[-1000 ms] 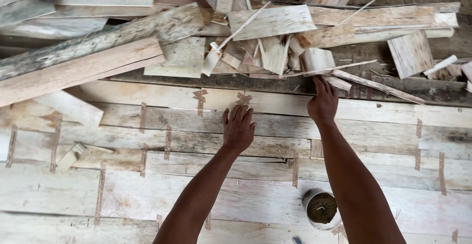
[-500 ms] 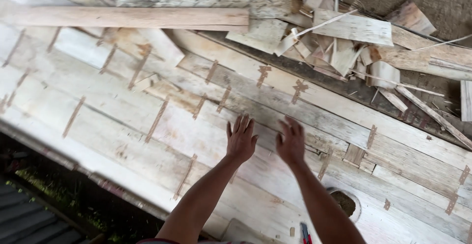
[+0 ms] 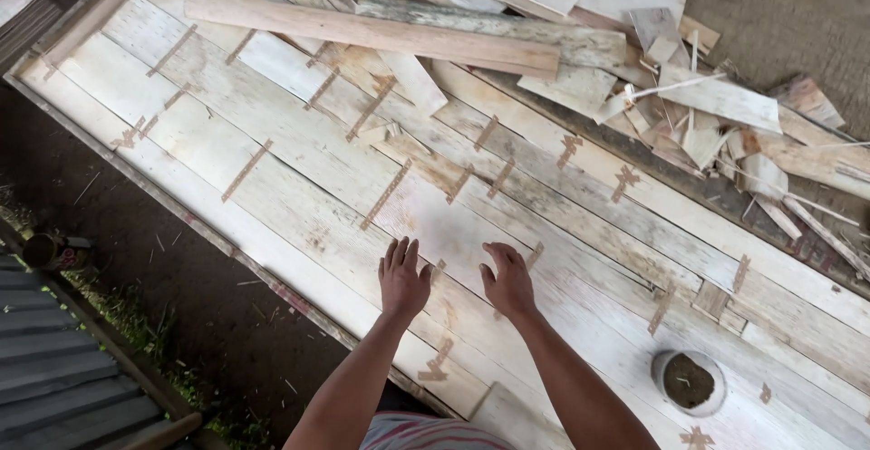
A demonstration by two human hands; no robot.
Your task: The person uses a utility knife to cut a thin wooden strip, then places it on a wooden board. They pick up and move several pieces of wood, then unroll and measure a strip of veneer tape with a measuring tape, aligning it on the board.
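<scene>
Fingers of the left hand [image 3: 402, 278] lie close together and flat on the pale wooden panel [image 3: 299, 155], gripping nothing. Just beside it, the right hand [image 3: 507, 280] rests palm down on the same boards, its fingers slightly spread and bent, also holding nothing. Thin brownish strips [image 3: 387, 193] cross the seams between the boards around both hands. A small round container [image 3: 688, 382] sits on the panel to the right, and loose wood scraps [image 3: 698, 115] are piled beyond.
</scene>
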